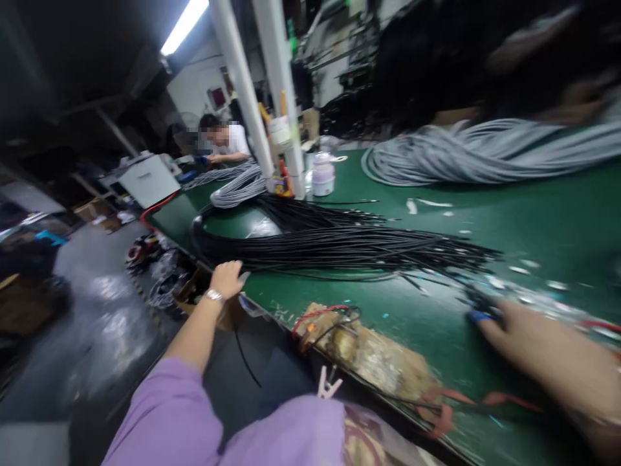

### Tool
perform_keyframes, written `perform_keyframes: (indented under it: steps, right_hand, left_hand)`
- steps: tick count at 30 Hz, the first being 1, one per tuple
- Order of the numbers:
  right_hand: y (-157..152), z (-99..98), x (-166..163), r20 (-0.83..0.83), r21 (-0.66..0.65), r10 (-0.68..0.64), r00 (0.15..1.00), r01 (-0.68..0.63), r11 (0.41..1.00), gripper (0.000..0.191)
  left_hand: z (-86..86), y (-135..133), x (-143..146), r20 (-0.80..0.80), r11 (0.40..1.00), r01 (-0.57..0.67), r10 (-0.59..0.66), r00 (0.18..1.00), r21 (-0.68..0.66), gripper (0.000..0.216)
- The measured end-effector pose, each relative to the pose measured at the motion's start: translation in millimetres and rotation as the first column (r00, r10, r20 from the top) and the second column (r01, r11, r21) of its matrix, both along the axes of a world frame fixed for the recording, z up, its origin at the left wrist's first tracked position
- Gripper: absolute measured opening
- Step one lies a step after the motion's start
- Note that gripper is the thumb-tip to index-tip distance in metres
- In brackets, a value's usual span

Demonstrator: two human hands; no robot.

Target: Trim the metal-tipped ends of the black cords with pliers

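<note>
My left hand [226,278], with a watch on its wrist and a purple sleeve behind it, rests at the near edge of a long bundle of black wires [339,249] on the green table [533,220]. Its fingers are curled, and what they hold is hidden. A single thin black wire [245,359] hangs below the table edge under it. My right hand [528,346] is blurred at the right. Its fingers pinch a small dark tool with a blue tip [480,314] near the wires' loose ends.
A heap of grey cable [466,155] lies at the back right, and another grey cable coil [237,184] near two white posts [279,97]. A pale jar [323,175] stands by them. A worn brown block with red wire [369,353] sits on the near edge. Another person [228,142] works far left.
</note>
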State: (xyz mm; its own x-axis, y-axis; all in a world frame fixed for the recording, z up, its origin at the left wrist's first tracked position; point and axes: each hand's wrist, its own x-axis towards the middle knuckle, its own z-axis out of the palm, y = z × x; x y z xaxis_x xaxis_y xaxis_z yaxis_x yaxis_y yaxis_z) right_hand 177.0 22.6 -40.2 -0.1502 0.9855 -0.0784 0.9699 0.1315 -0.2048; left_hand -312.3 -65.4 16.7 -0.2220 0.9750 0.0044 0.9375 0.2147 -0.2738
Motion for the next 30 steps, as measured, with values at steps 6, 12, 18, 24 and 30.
perform_keyframes:
  steps: [6, 12, 18, 24, 30]
  right_hand:
    - [-5.8, 42.2, -31.5, 0.13, -0.075, -0.126, 0.983, 0.136, 0.988, 0.027]
    - [-7.6, 32.2, -25.0, 0.121, -0.049, -0.127, 0.985, 0.133, 0.99, 0.028]
    - [-5.8, 30.3, -24.5, 0.113, -0.043, -0.12, 0.986, 0.126, 0.991, 0.028]
    - [-9.0, 31.3, -25.1, 0.074, -0.004, -0.115, 0.991, 0.116, 0.993, 0.026]
    - [-12.6, 33.5, -23.3, 0.057, 0.009, -0.095, 0.994, 0.094, 0.996, 0.025]
  left_hand:
    - [-2.8, 18.3, 24.5, 0.085, 0.962, 0.269, -0.264, 0.961, -0.051, 0.025]
    - [10.4, 55.1, 131.4, 0.161, 0.847, 0.529, -0.53, 0.833, 0.054, 0.026]
    - [15.1, 81.3, 210.5, 0.401, 0.8, 0.585, -0.583, 0.707, 0.134, 0.022]
    - [-6.0, 103.5, 257.7, 0.836, 0.728, 0.662, -0.466, 0.289, 0.178, 0.016]
    - [-22.7, 104.9, 257.4, 0.976, 0.831, 0.556, -0.134, 0.17, 0.017, 0.032]
